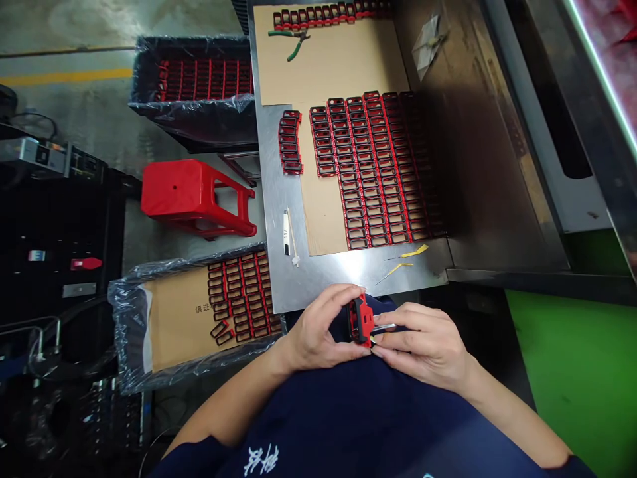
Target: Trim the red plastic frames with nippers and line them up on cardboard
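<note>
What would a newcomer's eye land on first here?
Probably the dense block of red-and-black frames laid in columns on the metal table. Next, the bright red stool on the floor left of it, and the green surface at lower right. Nearest the camera wearer, the left hand holds one red-and-black part before the dark shirt.

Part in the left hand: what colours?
The part is red and black, seen best in the head view.
</note>
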`<state>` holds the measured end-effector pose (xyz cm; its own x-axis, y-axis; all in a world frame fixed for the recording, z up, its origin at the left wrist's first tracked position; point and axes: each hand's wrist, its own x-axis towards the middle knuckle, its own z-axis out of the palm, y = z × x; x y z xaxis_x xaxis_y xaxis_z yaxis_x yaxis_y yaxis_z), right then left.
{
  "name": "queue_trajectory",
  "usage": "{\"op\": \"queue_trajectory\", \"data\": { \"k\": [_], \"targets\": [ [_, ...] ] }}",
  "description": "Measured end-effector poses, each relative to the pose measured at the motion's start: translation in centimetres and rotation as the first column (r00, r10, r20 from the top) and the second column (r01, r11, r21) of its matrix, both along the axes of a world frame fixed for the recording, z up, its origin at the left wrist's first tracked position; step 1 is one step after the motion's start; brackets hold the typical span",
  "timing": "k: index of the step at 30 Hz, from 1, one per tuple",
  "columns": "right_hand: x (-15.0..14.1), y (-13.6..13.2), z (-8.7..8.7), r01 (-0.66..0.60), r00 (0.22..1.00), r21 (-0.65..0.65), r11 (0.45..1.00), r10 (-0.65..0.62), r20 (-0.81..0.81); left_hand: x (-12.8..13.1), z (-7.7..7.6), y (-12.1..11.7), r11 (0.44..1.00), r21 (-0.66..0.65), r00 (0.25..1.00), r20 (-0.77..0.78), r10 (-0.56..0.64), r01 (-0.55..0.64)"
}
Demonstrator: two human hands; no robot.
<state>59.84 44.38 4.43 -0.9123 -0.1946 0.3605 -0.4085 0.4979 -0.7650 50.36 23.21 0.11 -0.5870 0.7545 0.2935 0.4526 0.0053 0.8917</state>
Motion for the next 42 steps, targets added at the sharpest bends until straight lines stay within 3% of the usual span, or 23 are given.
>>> {"op": "queue_trajectory", "data": {
  "k": [9, 31, 38, 42],
  "targets": [
    [0.4, 0.3, 0.6, -0.033, 0.997, 0.101, 0.994, 0.027, 0.068, -0.2, -0.3, -0.4, 0.997, -0.061, 0.999, 0.017, -0.047, 0.048],
    [-0.1, -0.2, 1.1, -0.078, 0.991, 0.076, 0.994, 0.069, 0.113, -0.1, -0.3, -0.5, 0.995, -0.096, 0.998, -0.057, 0.037, -0.042],
    [-0.1, -0.5, 1.2, -0.072, 0.992, 0.016, 0.997, 0.070, 0.106, 0.0, -0.4, -0.6, 0.994, -0.099, 0.998, 0.038, 0.044, -0.040],
    [0.1, -0.8, 0.8, -0.024, 0.991, -0.032, 0.999, 0.028, 0.130, 0.5, -1.1, -0.6, 0.998, -0.022, 0.962, 0.266, 0.060, -0.056]
  ]
}}
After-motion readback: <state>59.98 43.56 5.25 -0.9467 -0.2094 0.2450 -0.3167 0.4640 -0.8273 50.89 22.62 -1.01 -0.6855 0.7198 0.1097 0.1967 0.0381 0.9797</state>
